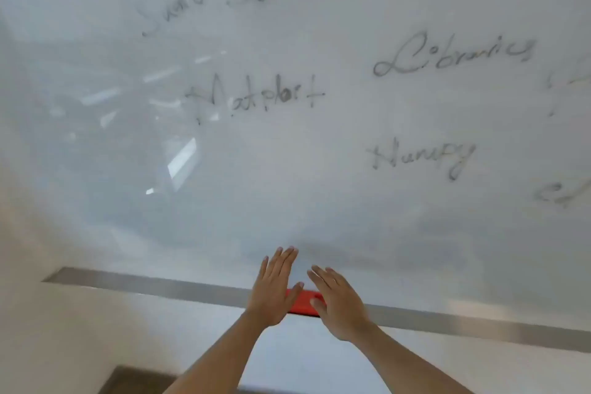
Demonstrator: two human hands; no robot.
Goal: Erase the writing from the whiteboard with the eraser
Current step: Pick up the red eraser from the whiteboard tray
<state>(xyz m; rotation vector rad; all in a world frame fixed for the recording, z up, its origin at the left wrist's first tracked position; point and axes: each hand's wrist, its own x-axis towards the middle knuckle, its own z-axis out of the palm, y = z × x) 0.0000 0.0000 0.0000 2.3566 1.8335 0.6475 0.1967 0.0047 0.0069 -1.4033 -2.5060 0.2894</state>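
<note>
A large whiteboard fills the view, with several grey handwritten words across its upper and right parts. A red eraser lies on the metal tray along the board's bottom edge. My left hand hovers flat over the eraser's left end, fingers spread and pointing up, the thumb over the red top. My right hand is flat over the eraser's right end, its thumb touching the eraser. Neither hand is closed around it. Most of the eraser is hidden by the two hands.
Below the tray is a pale wall. A dark patch of floor shows at the bottom left. Window reflections glare on the board's left half.
</note>
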